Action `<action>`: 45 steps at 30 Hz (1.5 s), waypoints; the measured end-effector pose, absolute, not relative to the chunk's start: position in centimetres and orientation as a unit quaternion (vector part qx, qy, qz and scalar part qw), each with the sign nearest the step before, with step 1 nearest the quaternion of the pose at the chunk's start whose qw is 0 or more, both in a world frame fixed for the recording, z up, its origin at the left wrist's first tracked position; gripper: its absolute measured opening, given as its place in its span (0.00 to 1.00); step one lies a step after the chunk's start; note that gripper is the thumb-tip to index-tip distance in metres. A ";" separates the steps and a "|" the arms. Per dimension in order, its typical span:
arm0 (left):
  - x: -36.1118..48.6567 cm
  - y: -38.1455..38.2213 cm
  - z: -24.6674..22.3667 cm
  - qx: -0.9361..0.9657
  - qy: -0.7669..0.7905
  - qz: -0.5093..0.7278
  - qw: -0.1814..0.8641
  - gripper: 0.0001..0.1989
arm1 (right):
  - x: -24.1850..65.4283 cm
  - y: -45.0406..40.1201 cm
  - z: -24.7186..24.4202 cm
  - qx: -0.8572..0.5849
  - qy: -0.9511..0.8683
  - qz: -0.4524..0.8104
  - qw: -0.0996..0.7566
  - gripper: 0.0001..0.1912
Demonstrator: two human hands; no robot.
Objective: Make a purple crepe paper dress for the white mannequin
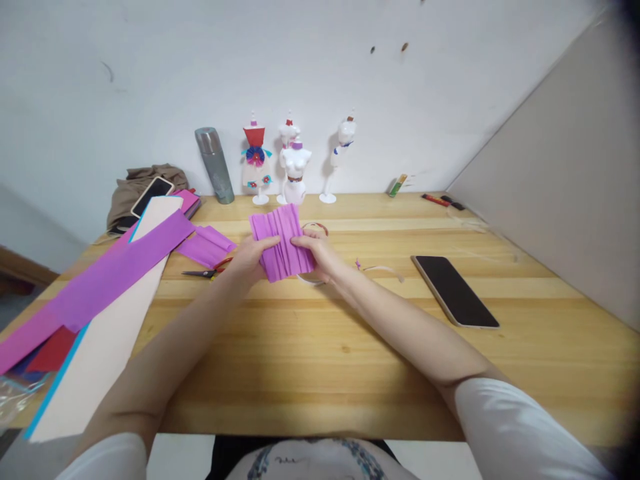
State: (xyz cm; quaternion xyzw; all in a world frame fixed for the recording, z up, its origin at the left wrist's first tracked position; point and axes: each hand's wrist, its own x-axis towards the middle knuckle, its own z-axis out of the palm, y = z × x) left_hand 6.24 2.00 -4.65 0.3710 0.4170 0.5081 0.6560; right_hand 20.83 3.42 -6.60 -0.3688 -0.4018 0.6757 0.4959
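A piece of purple crepe paper (281,257), gathered into upright pleats, is held up over the middle of the table. My left hand (249,259) grips its left side, thumb lying across the front. On the right side my right hand (320,253) pinches it the same way, with the fingers behind the paper hidden. Scissors (200,273) with dark blades lie by my left wrist, their handles partly covered. Behind my right hand shows part of a roll of tape or ring (316,228), mostly hidden. Another purple paper piece (207,247) rests left of the scissors' handles.
Long crepe paper strips (115,280) and a pale sheet (120,327) cover the table's left side. Small white dress-form mannequins (295,163) stand along the wall beside a grey thermos (216,167). A tablet or large phone (455,291) lies right; a glue stick (398,185) is at the back.
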 end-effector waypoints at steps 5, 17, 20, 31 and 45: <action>6.6 1.8 -4.8 0.368 0.411 0.538 0.637 0.27 | 20.4 2.9 -6.8 -0.349 -0.441 0.675 0.478 0.14; 6.8 1.7 -5.1 0.359 0.394 0.527 0.662 0.25 | 20.4 3.2 -7.8 -0.408 -0.574 0.536 0.466 0.09; 6.7 1.7 -5.0 0.353 0.396 0.530 0.661 0.26 | 20.5 3.2 -7.8 -0.400 -0.553 0.564 0.464 0.09; 6.5 2.0 -5.0 0.337 0.428 0.560 0.624 0.22 | 20.9 3.4 -6.8 -0.432 -0.442 0.657 0.433 0.15; 6.4 2.3 -5.6 0.362 0.425 0.537 0.632 0.13 | 21.0 3.4 -6.6 -0.397 -0.489 0.633 0.450 0.12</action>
